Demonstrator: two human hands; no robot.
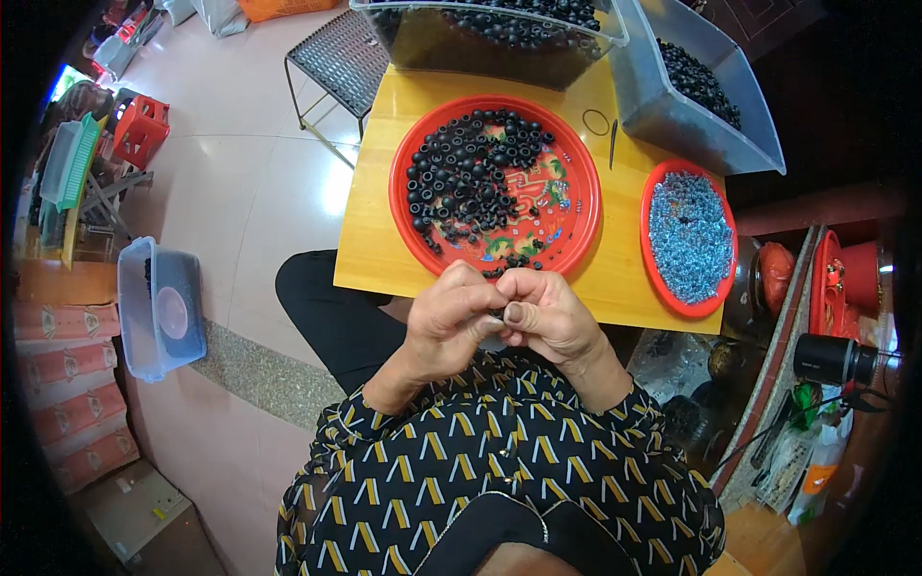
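My left hand (pixel 449 319) and my right hand (pixel 547 319) meet in front of my chest, just off the near rim of a round red tray (pixel 588 216). Both are closed in a pinch, fingertips together. Between them shows a sliver of a small black piece (pixel 497 313), mostly covered by the fingers, so its exact kind is hidden. Black round hollow caps (pixel 461 168) lie heaped over the tray's left and far side. A few smaller black pieces (pixel 517 260) sit by its near edge, close to my fingertips.
On the yellow table (pixel 370 221) are a smaller red tray (pixel 645 240) of clear bluish pieces (pixel 688 240), tweezers (pixel 613 144) and a thin ring (pixel 594 122). Two plastic bins (pixel 480 58) (pixel 759 134) hold black parts. A stool (pixel 341 58) and a blue-white tub (pixel 144 326) stand left.
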